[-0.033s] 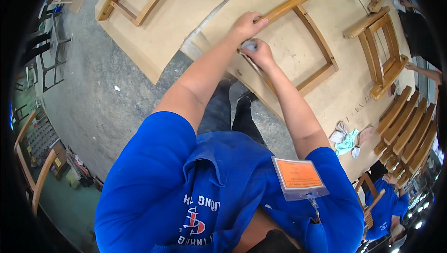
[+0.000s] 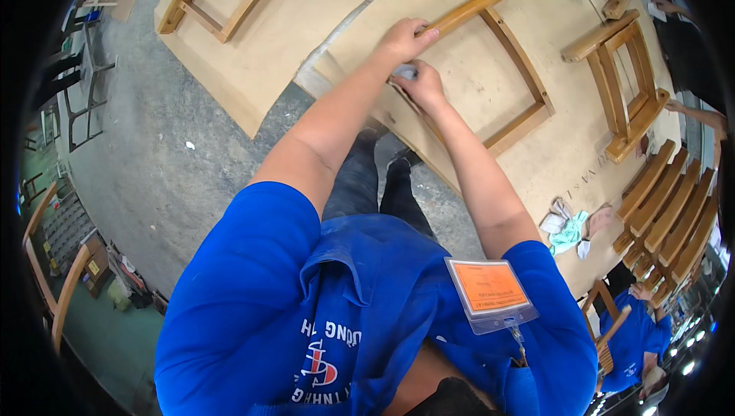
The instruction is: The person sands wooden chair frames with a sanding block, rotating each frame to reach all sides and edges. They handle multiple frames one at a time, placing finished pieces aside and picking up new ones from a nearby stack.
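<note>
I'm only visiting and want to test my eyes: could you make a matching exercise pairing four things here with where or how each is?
Things:
1. Left hand
2. Right hand
3. Orange rectangular card in clear plastic
4. Crumpled pale green cloth

Places and states:
A. On the front of the bright blue shirt
B. Holding a small pale grey pad
C. Lying on the tan-covered table
D. Gripping a honey-brown wooden frame's thick rail

Pairs: 1-D, 2-B, 3-A, 4-C
</note>
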`<state>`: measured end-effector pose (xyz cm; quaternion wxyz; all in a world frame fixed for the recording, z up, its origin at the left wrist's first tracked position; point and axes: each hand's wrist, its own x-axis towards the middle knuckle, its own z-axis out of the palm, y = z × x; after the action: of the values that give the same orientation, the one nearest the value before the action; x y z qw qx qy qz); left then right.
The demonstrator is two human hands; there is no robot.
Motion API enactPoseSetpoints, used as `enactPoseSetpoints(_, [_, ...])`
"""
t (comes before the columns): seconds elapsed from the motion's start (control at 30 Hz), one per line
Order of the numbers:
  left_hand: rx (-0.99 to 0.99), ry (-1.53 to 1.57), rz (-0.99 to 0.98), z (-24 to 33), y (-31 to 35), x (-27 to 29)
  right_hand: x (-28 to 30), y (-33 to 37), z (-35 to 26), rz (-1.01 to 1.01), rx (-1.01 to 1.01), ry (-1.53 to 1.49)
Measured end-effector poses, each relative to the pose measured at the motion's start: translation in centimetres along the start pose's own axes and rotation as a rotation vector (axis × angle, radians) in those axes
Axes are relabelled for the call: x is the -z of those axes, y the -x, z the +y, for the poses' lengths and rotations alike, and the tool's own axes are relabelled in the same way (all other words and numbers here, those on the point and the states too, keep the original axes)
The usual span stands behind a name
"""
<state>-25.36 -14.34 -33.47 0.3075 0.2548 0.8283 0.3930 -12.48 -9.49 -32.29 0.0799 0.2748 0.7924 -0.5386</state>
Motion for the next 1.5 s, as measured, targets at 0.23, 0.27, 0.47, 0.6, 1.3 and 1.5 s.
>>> enactPoseSetpoints(0.23, [-0.014,-0.068,0.027,-0.3,-1.3,0.1,2.9,0.2,2.5,-0.24,0.004,0.357])
enactPoseSetpoints(0.27, [-0.011,-0.074,0.022,-0.3,-1.3,0.1,4.1,1.5,3.4,-0.293,0.014,0.385])
enactPoseSetpoints(0.47, [-0.03,-0.15,0.043,0.1,-1.0,0.3,7.6,6.5,5.2,-0.368,0.06,0.364])
enactPoseSetpoints(0.6, [-0.028,-0.206,0.054,0.5,-0.7,0.5,4.4,2.3,3.5,-0.206,0.216,0.207])
enactPoseSetpoints(1.3, [-0.009,-0.183,0.029,0.5,-0.5,0.6,10.6,8.6,4.9,-0.548,0.33,0.869])
enactPoseSetpoints(1.5, [-0.028,-0.253,0.041,0.4,-0.7,0.5,9.0,5.1,3.2,-0.459,0.31,0.671])
